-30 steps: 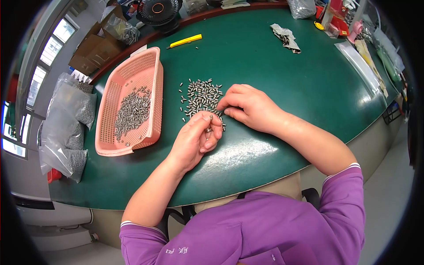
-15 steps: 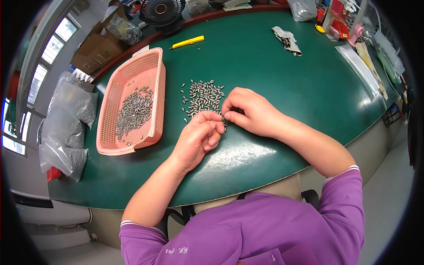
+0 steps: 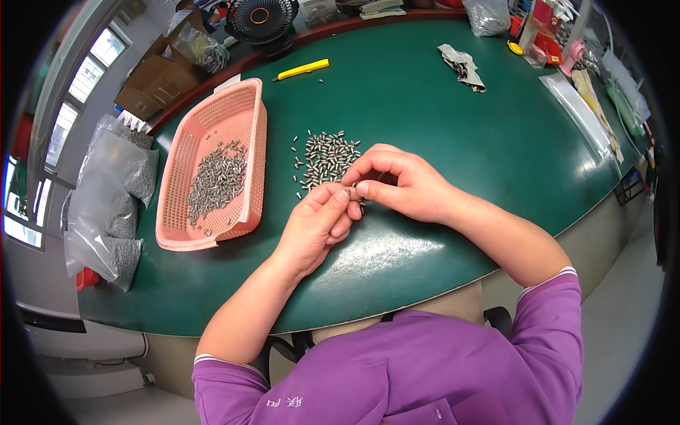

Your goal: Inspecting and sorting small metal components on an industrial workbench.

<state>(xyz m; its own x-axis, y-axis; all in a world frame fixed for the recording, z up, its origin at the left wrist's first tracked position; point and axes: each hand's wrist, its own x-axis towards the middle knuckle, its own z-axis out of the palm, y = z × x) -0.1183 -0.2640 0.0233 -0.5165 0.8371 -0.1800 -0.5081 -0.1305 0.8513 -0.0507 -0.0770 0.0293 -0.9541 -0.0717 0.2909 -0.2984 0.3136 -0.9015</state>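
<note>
Left hand: fingers pinched on a small metal pin, mostly hidden.
Right hand: fingers pinching it too.
Pin pile: frame centre, green tabletop.

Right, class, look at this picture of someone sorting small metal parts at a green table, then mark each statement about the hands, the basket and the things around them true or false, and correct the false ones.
1. The pink basket holds small metal parts. True.
2. The loose pile of metal parts lies inside the basket. False: it lies on the green table, to the right of the basket.
3. The left hand and the right hand meet fingertip to fingertip near the pile. True.
4. The yellow tool is held in the right hand. False: it lies on the table beyond the basket.
5. The black fan stands at the table's far edge. True.
</note>
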